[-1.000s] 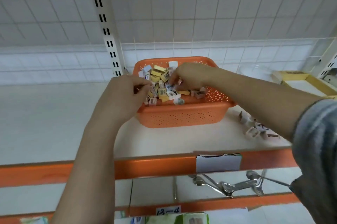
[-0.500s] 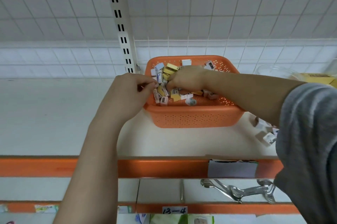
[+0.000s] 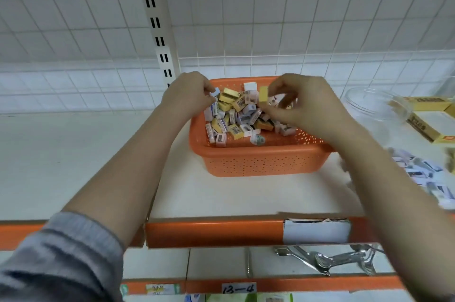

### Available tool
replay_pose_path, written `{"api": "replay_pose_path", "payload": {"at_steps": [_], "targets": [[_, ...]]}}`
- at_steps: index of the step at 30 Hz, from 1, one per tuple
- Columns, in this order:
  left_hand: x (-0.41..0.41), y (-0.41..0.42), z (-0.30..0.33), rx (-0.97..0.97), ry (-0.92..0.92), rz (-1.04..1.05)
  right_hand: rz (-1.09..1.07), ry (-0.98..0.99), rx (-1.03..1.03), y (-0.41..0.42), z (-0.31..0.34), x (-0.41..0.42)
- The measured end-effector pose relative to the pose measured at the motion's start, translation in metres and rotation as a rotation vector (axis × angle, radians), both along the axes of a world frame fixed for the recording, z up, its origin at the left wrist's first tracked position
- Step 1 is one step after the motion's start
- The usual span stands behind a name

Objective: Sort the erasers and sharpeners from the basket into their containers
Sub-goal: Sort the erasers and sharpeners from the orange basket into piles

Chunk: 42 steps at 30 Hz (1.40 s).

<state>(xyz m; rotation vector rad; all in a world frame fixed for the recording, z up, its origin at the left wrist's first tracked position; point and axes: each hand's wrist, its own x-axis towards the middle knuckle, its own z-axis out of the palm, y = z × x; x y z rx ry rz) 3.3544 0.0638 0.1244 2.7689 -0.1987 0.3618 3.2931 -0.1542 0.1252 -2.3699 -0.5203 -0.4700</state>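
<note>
An orange perforated basket (image 3: 261, 161) sits on the white shelf, holding several small yellow and white erasers and sharpeners (image 3: 236, 117). My left hand (image 3: 189, 95) hovers over the basket's left rim, its fingers pinching a small pale blue-white piece (image 3: 216, 92). My right hand (image 3: 302, 104) is above the basket's right half, pinching a yellow eraser (image 3: 263, 94) between thumb and fingertips. It also seems to hold more small pieces in its curled fingers.
A clear round container (image 3: 374, 104) and a yellow cardboard box (image 3: 428, 117) stand to the right of the basket. Several small white packaged items (image 3: 423, 173) lie loose on the shelf at the right. Metal tongs (image 3: 330, 258) hang below the orange shelf edge (image 3: 214, 232).
My right hand has lifted out of the pile with a yellow eraser pinched in it. My left hand has moved a little to the right over the rim. The camera has come closer.
</note>
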Motion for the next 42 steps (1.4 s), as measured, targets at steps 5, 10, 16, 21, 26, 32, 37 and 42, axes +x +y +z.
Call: {"api": "replay_pose_path", "payload": {"at_steps": [5, 10, 16, 21, 26, 32, 37, 42], "targets": [[0.026, 0.001, 0.002, 0.213, 0.157, -0.016, -0.093, -0.030, 0.458, 0.007, -0.028, -0.049], [0.036, 0.001, 0.008, 0.242, 0.234, -0.086, -0.065, -0.031, 0.512, 0.008, -0.031, -0.055], [0.027, 0.000, 0.012, 0.135, 0.129, -0.092, -0.152, -0.054, 0.532, 0.006, -0.030, -0.059], [-0.005, -0.019, 0.020, -0.104, 0.017, -0.159, -0.265, -0.110, 0.574, -0.006, -0.030, -0.064], [-0.043, -0.057, 0.019, -0.211, -0.055, -0.238, -0.354, -0.130, 0.594, -0.043, -0.031, -0.078], [-0.090, -0.132, 0.005, -0.331, -0.128, -0.273, -0.418, -0.153, 0.572, -0.121, -0.037, -0.098], [-0.128, -0.211, -0.025, -0.516, -0.136, -0.203, -0.411, -0.091, 0.484, -0.204, -0.039, -0.127], [-0.149, -0.269, -0.054, -0.591, -0.017, -0.144, -0.398, -0.028, 0.457, -0.255, -0.039, -0.145]]}}
